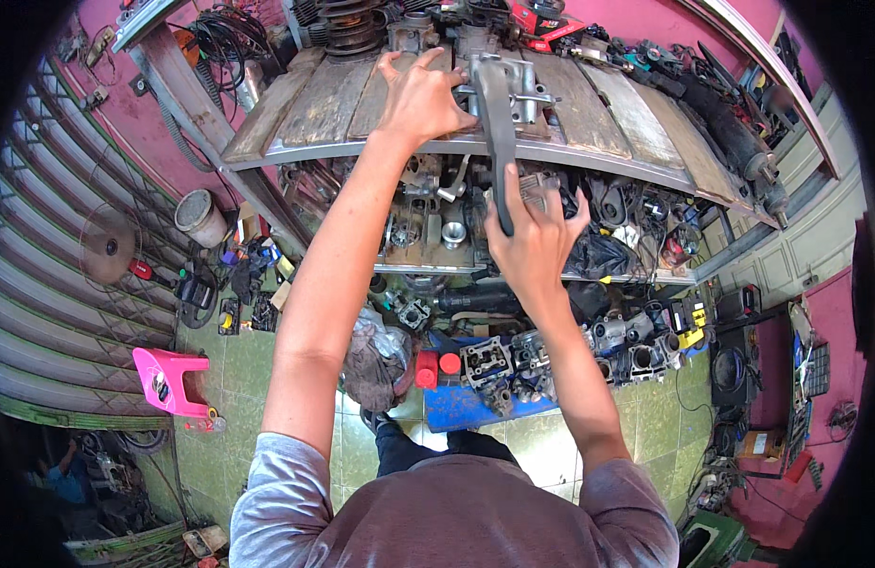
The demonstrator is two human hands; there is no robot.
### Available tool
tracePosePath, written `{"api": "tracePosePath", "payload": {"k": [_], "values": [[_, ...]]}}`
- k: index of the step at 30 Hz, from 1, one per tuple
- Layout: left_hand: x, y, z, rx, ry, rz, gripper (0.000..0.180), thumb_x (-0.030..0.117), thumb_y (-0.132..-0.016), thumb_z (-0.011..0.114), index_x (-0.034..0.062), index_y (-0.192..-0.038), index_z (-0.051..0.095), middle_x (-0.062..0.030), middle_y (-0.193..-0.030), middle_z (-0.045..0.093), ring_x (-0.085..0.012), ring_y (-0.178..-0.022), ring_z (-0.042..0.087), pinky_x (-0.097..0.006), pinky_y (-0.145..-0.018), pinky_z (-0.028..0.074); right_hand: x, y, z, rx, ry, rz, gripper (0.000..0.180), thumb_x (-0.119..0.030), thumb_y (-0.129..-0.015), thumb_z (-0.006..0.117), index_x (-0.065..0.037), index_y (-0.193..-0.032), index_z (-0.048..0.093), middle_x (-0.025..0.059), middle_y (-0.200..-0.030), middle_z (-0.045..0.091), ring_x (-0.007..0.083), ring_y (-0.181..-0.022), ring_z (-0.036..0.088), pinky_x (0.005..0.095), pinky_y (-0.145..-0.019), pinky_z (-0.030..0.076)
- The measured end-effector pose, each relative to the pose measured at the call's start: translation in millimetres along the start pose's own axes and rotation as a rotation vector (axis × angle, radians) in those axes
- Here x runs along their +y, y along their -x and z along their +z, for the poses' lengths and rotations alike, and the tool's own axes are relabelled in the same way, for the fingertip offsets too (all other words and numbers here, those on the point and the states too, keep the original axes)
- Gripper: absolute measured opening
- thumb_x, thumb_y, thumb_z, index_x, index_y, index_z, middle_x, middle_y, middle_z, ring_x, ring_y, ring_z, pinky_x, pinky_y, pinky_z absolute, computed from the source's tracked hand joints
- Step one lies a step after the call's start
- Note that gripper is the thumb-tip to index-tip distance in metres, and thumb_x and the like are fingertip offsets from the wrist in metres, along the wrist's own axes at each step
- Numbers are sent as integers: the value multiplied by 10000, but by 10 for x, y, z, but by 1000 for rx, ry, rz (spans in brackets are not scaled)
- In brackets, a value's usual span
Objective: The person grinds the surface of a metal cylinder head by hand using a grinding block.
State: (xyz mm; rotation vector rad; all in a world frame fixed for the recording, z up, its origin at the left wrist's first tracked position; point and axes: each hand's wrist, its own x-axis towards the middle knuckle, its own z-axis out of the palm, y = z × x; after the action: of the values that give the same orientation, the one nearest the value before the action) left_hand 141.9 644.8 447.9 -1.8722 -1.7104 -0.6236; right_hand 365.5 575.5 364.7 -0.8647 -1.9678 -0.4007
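On the wooden bench top, a silver metal engine part (pixel 526 93) lies near the front edge, with rods or pins sticking out sideways. My left hand (pixel 420 99) is at its left side, thumb and forefinger curled against it and the other fingers raised apart. My right hand (pixel 534 232) grips the lower end of a long dark grey bar-shaped tool (pixel 497 114) between thumb and forefinger, its other fingers loosely spread. The tool is slightly blurred, and its upper end overlaps the engine part, hiding some of it. Whether the two touch, I cannot tell.
A metal-framed shelf (pixel 428 268) under the bench is packed with engine parts. Below, a low blue stand (pixel 447 409) carries several castings beside red containers (pixel 427 369). A pink stool (pixel 170 381), a fan (pixel 111 244) and a bucket (pixel 201 220) stand left. Finned cylinders (pixel 350 28) sit at the back.
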Motion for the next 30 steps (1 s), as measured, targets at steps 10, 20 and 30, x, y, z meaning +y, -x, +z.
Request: {"api": "tracePosePath", "payload": {"k": [10,20,30], "values": [[51,89,93,75,12,29,765,683,-610,832,163,-1169,783,-46,-1178,750,-170,-1411,448,-623,-1085,175,147,-430,78,82,27,31,579,-259,-828,756,-153,-1382,625,69,-768,740,272,-1028,633,618,-1067,249],[-84,77,200,150,97,92,810,684,-606,835,191,-1244,752,-14,-1300,708,-157,-1452,396,-593,-1108,170,103,-161,-66,-5,-86,63,577,-253,-825,761,-140,-1378,642,60,-739,729,241,-948,624,593,-1072,266],[-66,-46,71,37,50,4,721,582,-588,860,208,-1200,776,-112,-1152,748,-182,-1401,471,-588,-1107,162,5,-100,53,-5,-17,72,550,-238,-800,769,-98,-1323,673,62,-734,729,240,-972,612,593,-1055,279]]}}
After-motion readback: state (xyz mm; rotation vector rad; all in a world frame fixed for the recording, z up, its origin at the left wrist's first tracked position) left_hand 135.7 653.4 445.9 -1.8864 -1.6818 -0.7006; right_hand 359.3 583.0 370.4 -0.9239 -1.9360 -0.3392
